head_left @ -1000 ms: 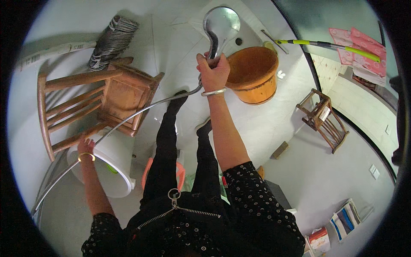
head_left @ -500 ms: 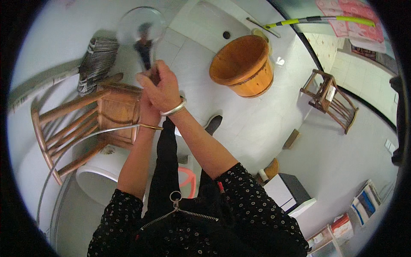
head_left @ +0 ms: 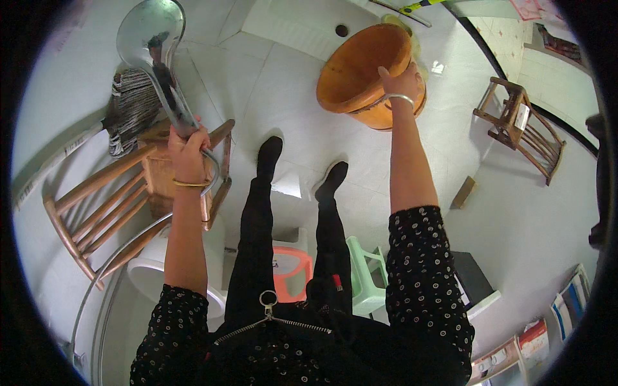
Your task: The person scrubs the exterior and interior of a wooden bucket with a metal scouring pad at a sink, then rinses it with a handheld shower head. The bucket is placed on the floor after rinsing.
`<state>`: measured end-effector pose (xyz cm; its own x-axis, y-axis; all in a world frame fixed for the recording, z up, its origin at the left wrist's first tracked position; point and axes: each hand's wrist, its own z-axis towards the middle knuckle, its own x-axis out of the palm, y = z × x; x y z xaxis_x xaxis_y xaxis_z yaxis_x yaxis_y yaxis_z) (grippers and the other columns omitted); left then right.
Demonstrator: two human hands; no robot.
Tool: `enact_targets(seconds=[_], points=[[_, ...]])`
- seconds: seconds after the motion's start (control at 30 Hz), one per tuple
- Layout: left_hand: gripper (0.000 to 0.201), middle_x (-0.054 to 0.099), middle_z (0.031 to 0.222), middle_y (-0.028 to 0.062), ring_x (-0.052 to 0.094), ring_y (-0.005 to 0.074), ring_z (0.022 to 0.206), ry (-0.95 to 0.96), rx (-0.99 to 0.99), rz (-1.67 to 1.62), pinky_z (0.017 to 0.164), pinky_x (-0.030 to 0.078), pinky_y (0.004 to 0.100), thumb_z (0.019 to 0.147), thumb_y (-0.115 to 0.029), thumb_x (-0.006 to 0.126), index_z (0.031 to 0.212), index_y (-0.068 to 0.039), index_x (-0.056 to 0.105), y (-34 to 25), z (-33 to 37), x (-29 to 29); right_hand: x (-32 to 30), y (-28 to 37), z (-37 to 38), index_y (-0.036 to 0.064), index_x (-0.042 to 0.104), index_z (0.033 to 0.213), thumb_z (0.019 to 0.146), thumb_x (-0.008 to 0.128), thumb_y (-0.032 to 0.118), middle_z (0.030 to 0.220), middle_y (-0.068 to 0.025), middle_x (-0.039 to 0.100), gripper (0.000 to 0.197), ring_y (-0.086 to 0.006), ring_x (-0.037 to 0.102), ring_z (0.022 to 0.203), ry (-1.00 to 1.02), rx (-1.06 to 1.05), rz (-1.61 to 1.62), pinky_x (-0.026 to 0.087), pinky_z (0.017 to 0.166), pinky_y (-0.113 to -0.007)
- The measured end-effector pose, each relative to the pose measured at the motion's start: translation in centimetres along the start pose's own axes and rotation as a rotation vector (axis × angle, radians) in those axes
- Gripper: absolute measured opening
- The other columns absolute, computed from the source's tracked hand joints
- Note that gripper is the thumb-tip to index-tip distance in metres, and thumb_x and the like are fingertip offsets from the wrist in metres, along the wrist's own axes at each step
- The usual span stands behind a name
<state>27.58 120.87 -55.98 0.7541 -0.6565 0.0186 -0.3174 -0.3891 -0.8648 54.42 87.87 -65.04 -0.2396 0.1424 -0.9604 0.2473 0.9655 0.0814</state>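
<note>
My left hand (head_left: 188,153) is closed round the handle of a shiny silver shower head (head_left: 143,32) with a wide round face. Its metal hose (head_left: 132,238) loops by my wrist and runs down to the lower left. My right hand (head_left: 400,85) grips the right-hand rim of an orange-brown wooden tub (head_left: 347,93), fingers over the edge. The tub stands tilted on the tiled floor, its mouth toward the upper left. No water shows clearly from the shower head.
A wooden chair (head_left: 100,186) and a grey mop head (head_left: 132,112) are at left, above a white bowl-shaped fixture (head_left: 145,283). Near my legs stand a coral-topped stool (head_left: 291,283) and a green stool (head_left: 367,296). A small wooden chair (head_left: 512,116) is at right, beside a dark rail.
My right hand has left the shower head and moved right onto the tub's rim, which now leans more. My left hand, holding the shower head, has shifted left.
</note>
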Motion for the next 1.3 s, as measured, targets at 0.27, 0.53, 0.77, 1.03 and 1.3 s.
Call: enact_targets(seconds=[0.27,0.53,0.77,1.03,1.3], points=[[0.014,0.046,0.066,-0.0016,0.036,0.0086,0.054,0.045,0.030,0.138,0.052,0.033,0.0252,0.090,-0.015,0.061,0.098,-0.005,0.056,-0.4,0.0,0.4,4.3,-0.8,2.1,0.0056,0.030,0.140,0.071,0.073,0.047,0.139,-0.0206,0.042,0.091,-0.0396,0.044,0.124,0.203,0.302,0.009,0.046,0.094,-0.050],[0.028,0.044,0.061,-0.0007,0.035,0.0083,0.049,0.033,0.016,0.132,0.048,0.031,0.0253,0.096,-0.032,0.054,0.089,-0.005,0.056,1.2,-1.2,0.0,2.0,-9.0,3.1,0.0012,0.051,0.127,0.071,0.068,0.031,0.120,-0.0187,0.062,0.066,-0.0329,0.061,0.110,0.054,0.171,0.222,0.049,0.091,-0.043],[0.037,0.046,0.063,-0.0002,0.038,0.0090,0.047,0.073,0.225,0.491,0.042,0.027,0.0219,0.096,-0.044,0.052,0.090,-0.007,0.051,4.6,-2.3,-0.5,3.7,-27.3,1.7,-0.0012,0.065,0.105,0.070,0.071,0.021,0.103,-0.0157,0.069,0.042,-0.0278,0.067,0.091,-0.039,0.503,0.479,0.052,0.079,-0.037],[0.041,0.050,0.062,0.0008,0.040,0.0081,0.041,0.030,0.090,0.158,0.036,0.028,0.0227,0.096,-0.049,0.050,0.089,-0.008,0.053,6.9,-5.9,0.9,7.3,-36.9,1.6,-0.0028,0.064,0.105,0.068,0.071,0.008,0.099,-0.0128,0.069,0.039,-0.0264,0.067,0.084,0.050,0.503,0.959,0.054,0.074,-0.036],[0.038,0.051,0.060,0.0000,0.039,0.0098,0.037,-0.327,-0.027,0.260,0.033,0.027,0.0234,0.098,-0.047,0.045,0.090,-0.010,0.054,11.8,-7.5,1.8,11.9,-42.6,-2.9,0.0035,0.054,0.118,0.072,0.069,0.008,0.102,-0.0125,0.064,0.049,-0.0291,0.066,0.081,0.139,0.987,1.153,0.056,0.061,-0.046]])
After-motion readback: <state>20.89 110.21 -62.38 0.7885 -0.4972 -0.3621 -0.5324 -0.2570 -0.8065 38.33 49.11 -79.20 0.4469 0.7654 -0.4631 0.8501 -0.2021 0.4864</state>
